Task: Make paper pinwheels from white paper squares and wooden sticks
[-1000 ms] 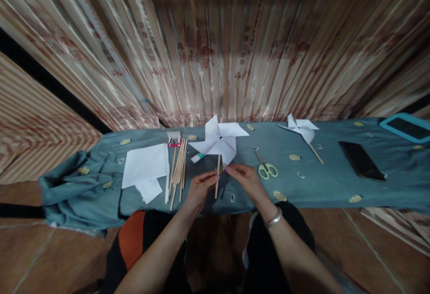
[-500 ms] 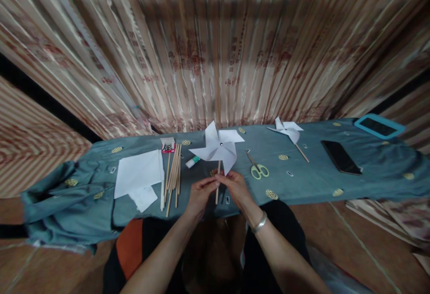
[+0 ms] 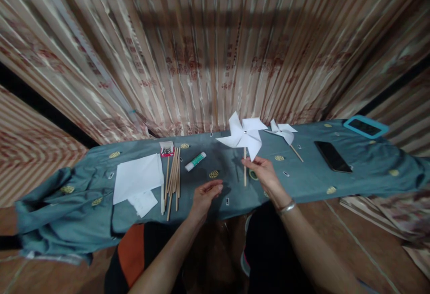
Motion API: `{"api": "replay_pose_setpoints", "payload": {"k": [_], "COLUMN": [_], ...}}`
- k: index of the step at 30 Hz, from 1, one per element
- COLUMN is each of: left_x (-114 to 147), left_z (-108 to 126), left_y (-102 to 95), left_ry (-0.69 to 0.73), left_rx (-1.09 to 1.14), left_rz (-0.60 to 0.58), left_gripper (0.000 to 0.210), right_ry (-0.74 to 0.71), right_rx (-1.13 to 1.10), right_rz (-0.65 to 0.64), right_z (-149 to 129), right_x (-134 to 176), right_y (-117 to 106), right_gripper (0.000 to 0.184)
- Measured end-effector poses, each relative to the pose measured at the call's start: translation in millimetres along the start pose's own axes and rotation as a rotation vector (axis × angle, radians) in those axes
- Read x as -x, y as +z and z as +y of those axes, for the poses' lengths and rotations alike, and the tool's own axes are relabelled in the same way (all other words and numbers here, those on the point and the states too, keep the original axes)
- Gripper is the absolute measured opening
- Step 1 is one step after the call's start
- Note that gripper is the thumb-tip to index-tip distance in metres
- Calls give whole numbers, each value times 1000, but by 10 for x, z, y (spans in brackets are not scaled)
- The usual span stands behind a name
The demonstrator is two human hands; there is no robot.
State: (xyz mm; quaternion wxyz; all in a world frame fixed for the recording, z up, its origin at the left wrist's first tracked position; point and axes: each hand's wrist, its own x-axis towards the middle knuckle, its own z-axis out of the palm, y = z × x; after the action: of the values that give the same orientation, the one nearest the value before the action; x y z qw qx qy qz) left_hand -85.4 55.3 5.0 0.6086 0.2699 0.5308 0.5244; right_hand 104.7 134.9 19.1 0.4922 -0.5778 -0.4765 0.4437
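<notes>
A white paper pinwheel (image 3: 240, 139) on a wooden stick stands upright in my right hand (image 3: 264, 173), whose thumb and fingers pinch the stick below the blades. A silvery pin head shows at the pinwheel's centre. My left hand (image 3: 206, 195) hovers over the cloth near the table's front edge, holding nothing, its fingers loosely stretched to the right. Behind my right hand the scissors (image 3: 253, 175) are mostly hidden; part of a green handle loop shows. Ahead of my left hand lies a glue stick (image 3: 195, 161).
At the left lie white paper sheets (image 3: 136, 177), a smaller paper piece (image 3: 144, 202), several wooden sticks (image 3: 174, 173) and a small box of pins (image 3: 167, 149). To the right are another pinwheel (image 3: 284, 131), a black phone (image 3: 332, 156) and a blue-framed device (image 3: 351, 123). A green cloth (image 3: 302, 182) covers the table.
My right hand has carried the pinwheel to the right and slightly away from me. My left hand has let go of the stick and stayed behind. The scissors have become mostly covered.
</notes>
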Motion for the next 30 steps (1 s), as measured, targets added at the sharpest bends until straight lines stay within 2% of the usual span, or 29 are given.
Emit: {"api": "replay_pose_setpoints", "payload": {"k": [8, 12, 15, 19, 30], "left_x": [-7, -9, -24, -49, -57], "left_z": [-36, -40, -46, -62, -77], "left_y": [-5, -11, -23, -40, -50], "left_ry": [-2, -8, -30, -53, -62], "left_rx": [-50, -68, -82, -106, -123], "left_rz": [-3, -5, 2, 10, -34], "left_gripper": [34, 32, 33, 36, 34], "right_ry": [47, 144, 203, 228, 219], "right_rx": [555, 832, 971, 1074, 1087], "right_rz": [263, 339, 346, 308, 272], "right_z": [-256, -241, -141, -5, 180], "right_x": [-843, -1125, -1274, -1419, -1588], "right_y": [-1098, -1450, -1563, -1594, -1547], "right_gripper": [31, 27, 19, 15, 20]}}
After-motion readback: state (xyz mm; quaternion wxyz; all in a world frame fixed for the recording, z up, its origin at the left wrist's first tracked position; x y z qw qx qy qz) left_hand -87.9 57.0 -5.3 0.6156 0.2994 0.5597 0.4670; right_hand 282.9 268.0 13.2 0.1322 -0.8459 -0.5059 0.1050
